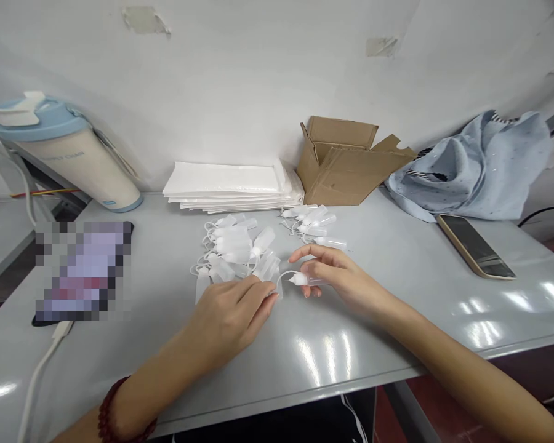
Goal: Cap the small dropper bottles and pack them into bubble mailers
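My right hand [335,271] holds a small translucent dropper bottle [299,279] sideways, its white tip pointing left. A thin white cap strap [284,273] curves from the bottle's neck to the fingertips of my left hand [235,311]. The left fingers are pinched together at the strap's far end, and they hide whatever cap is there. Just beyond my left hand lies a pile of similar small bottles [233,243] with looped straps. A smaller group of these bottles [314,220] rests behind my right hand.
White padded envelopes [226,178] are stacked by the wall, beside an open cardboard box [346,172]. A blue cloth bag [475,172] and a phone [475,246] are at right. At left are a tumbler [83,157] and a blurred-out phone [85,271] with a white cable [41,369].
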`<move>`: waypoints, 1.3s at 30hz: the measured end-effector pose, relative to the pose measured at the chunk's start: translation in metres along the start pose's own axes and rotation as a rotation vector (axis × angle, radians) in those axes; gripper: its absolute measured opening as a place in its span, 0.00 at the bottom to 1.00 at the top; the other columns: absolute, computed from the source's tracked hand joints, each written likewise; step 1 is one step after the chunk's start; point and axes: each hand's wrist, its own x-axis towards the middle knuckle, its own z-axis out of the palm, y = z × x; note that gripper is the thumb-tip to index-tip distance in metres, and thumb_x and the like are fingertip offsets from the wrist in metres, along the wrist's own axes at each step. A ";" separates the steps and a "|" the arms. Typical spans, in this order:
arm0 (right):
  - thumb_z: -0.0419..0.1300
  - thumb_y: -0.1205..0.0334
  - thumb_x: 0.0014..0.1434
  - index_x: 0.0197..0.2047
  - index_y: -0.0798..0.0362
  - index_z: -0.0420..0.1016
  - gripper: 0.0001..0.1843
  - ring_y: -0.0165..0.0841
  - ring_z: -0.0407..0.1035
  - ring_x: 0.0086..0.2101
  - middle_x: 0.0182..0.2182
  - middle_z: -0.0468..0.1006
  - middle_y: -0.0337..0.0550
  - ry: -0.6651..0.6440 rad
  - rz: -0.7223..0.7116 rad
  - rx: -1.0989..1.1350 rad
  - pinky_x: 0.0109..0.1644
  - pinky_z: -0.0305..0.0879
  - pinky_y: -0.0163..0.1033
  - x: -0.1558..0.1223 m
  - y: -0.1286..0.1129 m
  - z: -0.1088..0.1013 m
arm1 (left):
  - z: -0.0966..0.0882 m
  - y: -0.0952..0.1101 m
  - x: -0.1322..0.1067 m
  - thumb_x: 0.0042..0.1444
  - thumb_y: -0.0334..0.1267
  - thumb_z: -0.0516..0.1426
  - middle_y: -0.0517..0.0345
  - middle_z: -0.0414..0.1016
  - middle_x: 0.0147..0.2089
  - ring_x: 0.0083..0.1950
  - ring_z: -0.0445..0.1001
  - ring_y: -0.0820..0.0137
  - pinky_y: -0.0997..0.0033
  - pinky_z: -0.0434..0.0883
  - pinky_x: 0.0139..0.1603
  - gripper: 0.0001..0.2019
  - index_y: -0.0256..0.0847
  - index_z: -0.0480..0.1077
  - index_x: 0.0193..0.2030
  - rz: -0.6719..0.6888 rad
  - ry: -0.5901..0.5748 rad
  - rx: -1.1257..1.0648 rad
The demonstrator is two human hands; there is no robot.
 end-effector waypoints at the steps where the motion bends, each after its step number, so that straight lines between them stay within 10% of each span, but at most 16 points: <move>1: 0.52 0.66 0.57 0.42 0.51 0.69 0.09 0.29 0.65 0.25 0.24 0.72 0.37 -0.004 0.000 0.005 0.31 0.59 0.35 0.000 0.000 0.000 | 0.000 0.000 0.000 0.61 0.28 0.52 0.60 0.74 0.27 0.24 0.71 0.74 0.74 0.62 0.24 0.04 0.37 0.67 0.37 -0.001 0.001 -0.004; 9: 0.52 0.67 0.58 0.41 0.51 0.70 0.09 0.29 0.65 0.25 0.23 0.73 0.36 -0.009 -0.009 0.017 0.32 0.59 0.35 -0.001 0.000 0.001 | 0.002 -0.001 -0.001 0.62 0.29 0.51 0.60 0.75 0.27 0.25 0.72 0.74 0.75 0.63 0.25 0.06 0.37 0.68 0.36 -0.010 -0.017 -0.010; 23: 0.54 0.69 0.58 0.42 0.53 0.70 0.09 0.26 0.65 0.25 0.21 0.72 0.35 -0.061 -0.048 0.064 0.29 0.58 0.32 -0.003 -0.001 0.004 | -0.008 0.010 0.008 0.61 0.34 0.53 0.68 0.73 0.25 0.21 0.64 0.79 0.80 0.63 0.23 0.07 0.43 0.72 0.35 -0.520 -0.141 -0.532; 39: 0.52 0.69 0.59 0.41 0.52 0.70 0.08 0.26 0.65 0.25 0.21 0.72 0.35 -0.070 -0.044 0.031 0.29 0.55 0.33 -0.004 0.002 0.004 | -0.007 0.010 0.007 0.61 0.34 0.53 0.67 0.72 0.24 0.20 0.64 0.78 0.79 0.62 0.23 0.07 0.43 0.72 0.35 -0.519 -0.138 -0.541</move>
